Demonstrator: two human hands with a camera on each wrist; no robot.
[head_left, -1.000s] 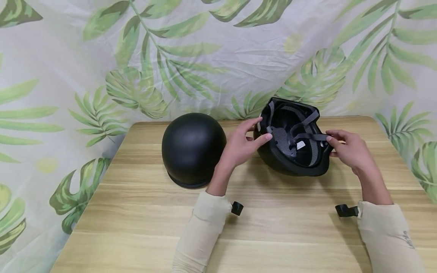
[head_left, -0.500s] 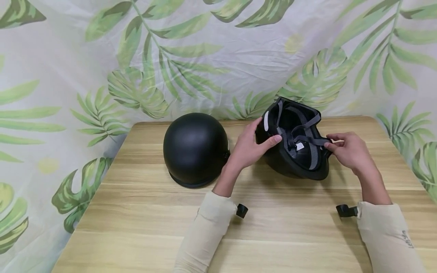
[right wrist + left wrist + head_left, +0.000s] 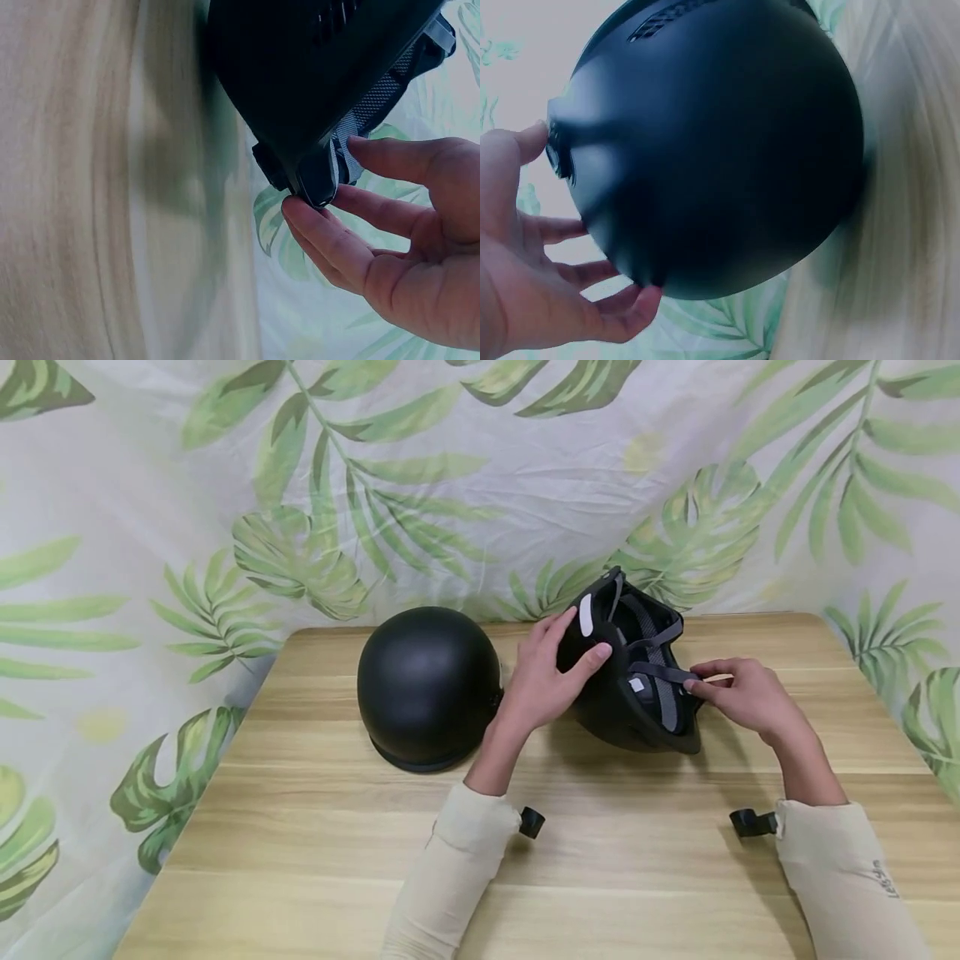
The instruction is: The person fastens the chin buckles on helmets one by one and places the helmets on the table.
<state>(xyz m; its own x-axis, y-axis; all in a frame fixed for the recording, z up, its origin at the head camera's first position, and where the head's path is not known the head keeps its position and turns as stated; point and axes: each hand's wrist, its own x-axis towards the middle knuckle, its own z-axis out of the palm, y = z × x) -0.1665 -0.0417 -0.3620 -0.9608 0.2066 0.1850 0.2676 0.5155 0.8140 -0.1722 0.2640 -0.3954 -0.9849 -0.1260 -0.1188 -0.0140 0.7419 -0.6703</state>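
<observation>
Both hands hold a black helmet (image 3: 600,714) right of the table's middle, tipped so its hollow inside faces up and to the right. Grey straps (image 3: 663,672) cross the opening, and a small white label (image 3: 637,684) shows on the lining. My left hand (image 3: 543,681) grips the left side, its thumb on the rim near a white oval patch (image 3: 586,615). On the opposite rim, my right hand (image 3: 750,693) pinches the edge by a strap end. The left wrist view shows the smooth round shell (image 3: 720,165) with fingers spread along its side.
A second black helmet (image 3: 427,689) sits dome up on the wooden table (image 3: 300,860), just left of my left hand. Behind the table's back edge hangs a leaf-print cloth (image 3: 420,510). Small black cameras (image 3: 532,822) stick out from both sleeves.
The held helmet has turned so its opening faces more to the right, showing more outer shell on the left. My right hand has shifted left and slightly down with the rim.
</observation>
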